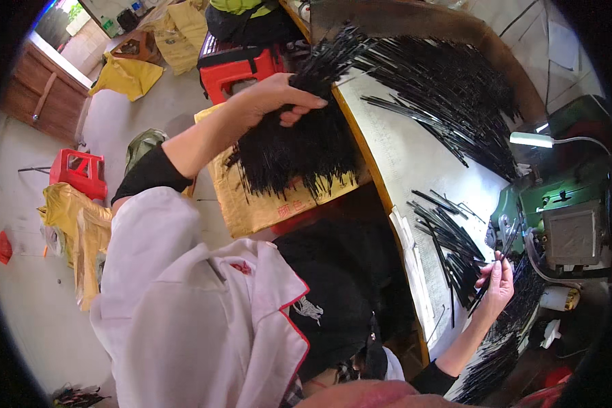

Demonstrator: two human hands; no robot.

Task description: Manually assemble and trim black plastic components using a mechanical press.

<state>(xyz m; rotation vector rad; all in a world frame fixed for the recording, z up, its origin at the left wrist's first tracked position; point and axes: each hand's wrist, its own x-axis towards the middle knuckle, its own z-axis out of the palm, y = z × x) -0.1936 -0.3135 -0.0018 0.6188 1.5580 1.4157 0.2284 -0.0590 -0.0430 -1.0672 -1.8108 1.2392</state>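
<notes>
My left hand [294,100] is closed around a thick bundle of thin black strips [330,58], whose upper ends reach over the table edge. Directly below it, a dense heap of similar strips [296,153] lies on a yellow woven sack [241,204]. On the table's right side, my right hand [496,284] pinches a few black strips [510,241] beside the green machine [513,204]. A loose pile of strips [449,234] lies just left of those fingers. What exactly the strips are made of cannot be seen.
The pale table [394,146] carries a large strip pile [449,81] at the far end. A lit lamp [532,140] shines by the machine. More strips [493,360] lie near right. Red stools [241,71] and yellow sacks [126,76] stand on the floor leftward.
</notes>
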